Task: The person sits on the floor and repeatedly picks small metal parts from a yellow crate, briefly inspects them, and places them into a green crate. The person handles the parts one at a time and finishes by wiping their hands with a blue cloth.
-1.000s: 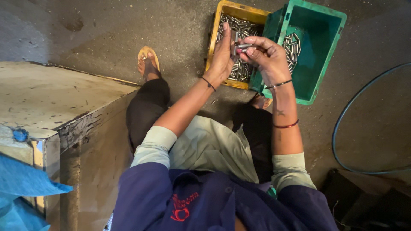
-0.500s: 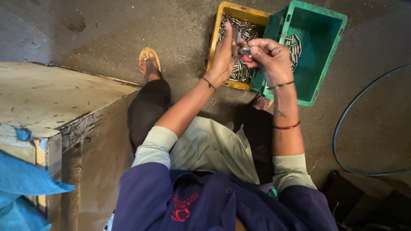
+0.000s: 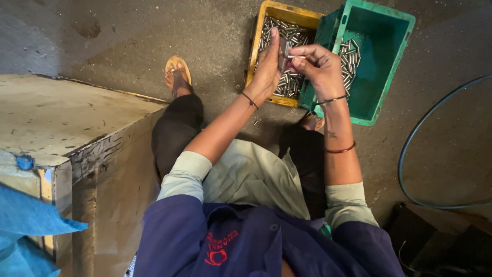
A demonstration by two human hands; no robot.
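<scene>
Left hand (image 3: 267, 72) cups small metal pins (image 3: 283, 51); right hand (image 3: 320, 66) pinches one pin. Yellow crate (image 3: 253, 51) at 12 o'clock nearly full, green crate (image 3: 382, 61) at 1 o'clock sparse (sorting seems early).

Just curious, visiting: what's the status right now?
Left hand and right hand together pinch a small metal pin. Yellow crate, green crate below. Nothing blocking.

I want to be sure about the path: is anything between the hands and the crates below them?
Nothing visible does. The left hand and right hand hold small metal pins together in open air, above the yellow crate and green crate. Both crates are open-topped.
</scene>
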